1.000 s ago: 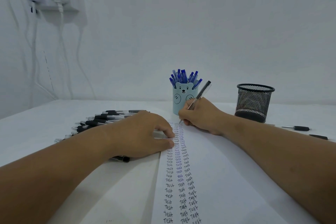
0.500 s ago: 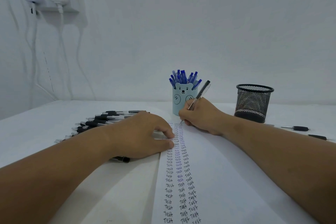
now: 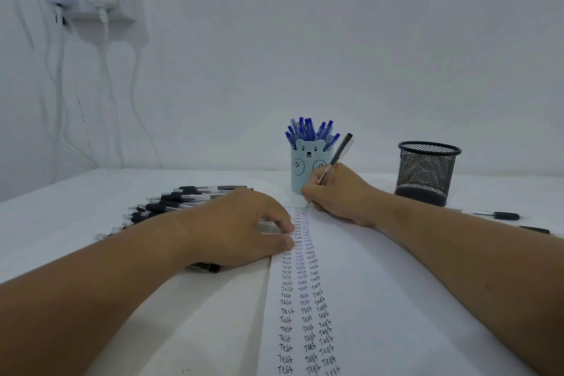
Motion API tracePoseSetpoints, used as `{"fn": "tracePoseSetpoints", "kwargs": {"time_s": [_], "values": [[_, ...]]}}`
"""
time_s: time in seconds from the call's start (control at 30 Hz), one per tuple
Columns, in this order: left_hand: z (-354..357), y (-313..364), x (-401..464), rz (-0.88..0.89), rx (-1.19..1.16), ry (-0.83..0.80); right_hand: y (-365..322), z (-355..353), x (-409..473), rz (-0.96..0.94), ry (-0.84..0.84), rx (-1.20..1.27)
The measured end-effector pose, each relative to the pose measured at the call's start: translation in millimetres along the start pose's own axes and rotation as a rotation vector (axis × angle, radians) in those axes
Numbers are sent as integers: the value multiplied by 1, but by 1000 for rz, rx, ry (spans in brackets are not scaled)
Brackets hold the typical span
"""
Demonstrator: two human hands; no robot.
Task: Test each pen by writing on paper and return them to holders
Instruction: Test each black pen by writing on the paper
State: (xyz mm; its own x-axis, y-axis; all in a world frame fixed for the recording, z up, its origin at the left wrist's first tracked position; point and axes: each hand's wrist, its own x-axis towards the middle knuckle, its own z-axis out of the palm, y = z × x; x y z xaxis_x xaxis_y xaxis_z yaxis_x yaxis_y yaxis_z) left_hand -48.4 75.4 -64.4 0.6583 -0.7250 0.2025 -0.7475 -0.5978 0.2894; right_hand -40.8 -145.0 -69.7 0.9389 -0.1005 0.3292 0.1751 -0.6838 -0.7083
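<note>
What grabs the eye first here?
The long white paper sheet down the middle, with columns of handwritten "Test". At its far end the right hand grips a clear black-capped pen, tip on the paper, in front of a pale blue bear-face holder packed with blue pens.

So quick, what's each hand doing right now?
Left hand: open, fingers resting on the paper.
Right hand: holding a black pen, tip on the paper.

A paper (image 3: 366, 299) lies on the desk (image 3: 76, 207). Behind it stands a bear holder (image 3: 306, 168) with pens in it, a mesh holder (image 3: 427, 172) to its right. Loose pens (image 3: 171, 207) lie left of the paper.
</note>
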Motion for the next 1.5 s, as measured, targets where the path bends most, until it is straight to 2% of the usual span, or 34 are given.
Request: {"fn": "tracePoseSetpoints", "kwargs": {"time_s": [0.77, 0.83, 0.93, 1.0, 1.17, 1.27, 1.4, 1.5], "values": [[0, 2, 0, 10, -17, 0, 3, 4, 4, -32, 32, -34], [0, 2, -1, 11, -19, -1, 5, 3, 3, -28, 63, 44], [-1, 1, -2, 10, -24, -2, 5, 3, -1, -18, 136, 348], [-2, 1, -3, 13, -18, 4, 2, 2, -7, -84, 188, 438], [-3, 0, -3, 18, -22, 11, -15, -4, -19, -347, 332, 55], [-3, 1, -3, 29, -14, 21, -17, -5, -24, -438, 280, -10], [-3, 1, -3, 36, -12, 25, -9, -3, -24, -492, 260, -312], [-3, 2, -3, 41, -14, 22, -7, -1, -24, -473, 251, -346]]}}
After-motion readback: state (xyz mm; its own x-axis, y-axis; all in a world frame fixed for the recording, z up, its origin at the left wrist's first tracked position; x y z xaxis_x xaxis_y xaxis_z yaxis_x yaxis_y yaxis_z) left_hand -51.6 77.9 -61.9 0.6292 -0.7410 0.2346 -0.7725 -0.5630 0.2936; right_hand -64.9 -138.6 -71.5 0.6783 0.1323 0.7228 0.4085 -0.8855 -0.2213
